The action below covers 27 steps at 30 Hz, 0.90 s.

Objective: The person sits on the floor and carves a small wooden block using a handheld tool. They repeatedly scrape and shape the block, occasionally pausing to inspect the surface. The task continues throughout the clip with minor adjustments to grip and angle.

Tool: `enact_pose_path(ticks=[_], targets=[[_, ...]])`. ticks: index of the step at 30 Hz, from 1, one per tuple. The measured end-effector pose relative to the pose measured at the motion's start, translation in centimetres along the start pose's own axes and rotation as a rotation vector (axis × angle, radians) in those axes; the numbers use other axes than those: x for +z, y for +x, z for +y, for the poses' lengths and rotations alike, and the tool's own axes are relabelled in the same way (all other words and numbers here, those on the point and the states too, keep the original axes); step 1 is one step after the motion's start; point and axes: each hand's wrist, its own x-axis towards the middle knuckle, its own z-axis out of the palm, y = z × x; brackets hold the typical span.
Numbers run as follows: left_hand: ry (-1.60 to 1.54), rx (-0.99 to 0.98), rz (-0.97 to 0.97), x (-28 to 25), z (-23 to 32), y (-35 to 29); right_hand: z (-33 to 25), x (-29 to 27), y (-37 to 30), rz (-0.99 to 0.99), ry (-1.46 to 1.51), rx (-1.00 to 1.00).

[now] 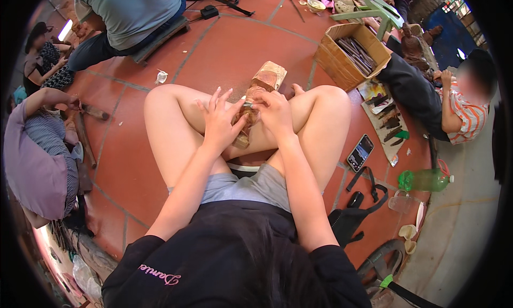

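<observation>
A reddish-brown wood carving (261, 87) with a pale, blocky far end lies across my crossed legs, its near end low between them. My left hand (219, 123) is at its left side, thumb and forefinger closed about the middle part while the other fingers stick up and apart. On the opposite side, my right hand (273, 113) has its fingers curled together over the carving. Something small and pale shows between the fingertips of both hands, too small to name. My fingers hide much of the carving's middle.
Right of my knee are a cardboard box (344, 54) of carving tools, a tool roll (386, 121), a phone (360, 153), a black bag (347, 217) and a green bottle (427, 180). People sit at left and right. A white scrap (161, 76) lies on the tiles.
</observation>
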Motion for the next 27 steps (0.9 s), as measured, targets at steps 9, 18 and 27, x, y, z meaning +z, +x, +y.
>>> enact_pose_path(ticks=[9, 18, 27], targets=[[-0.002, -0.021, -0.021, 0.0, 0.0, -0.2, 0.7, 0.6, -0.1, 0.035, -0.049, -0.073], [-0.011, -0.02, -0.042, 0.0, -0.5, -0.4, 0.5, 0.3, -0.2, -0.075, 0.017, 0.069], [-0.034, 0.003, 0.03, 0.4, -0.7, -0.2, 0.5, 0.7, 0.0, -0.023, 0.018, 0.023]])
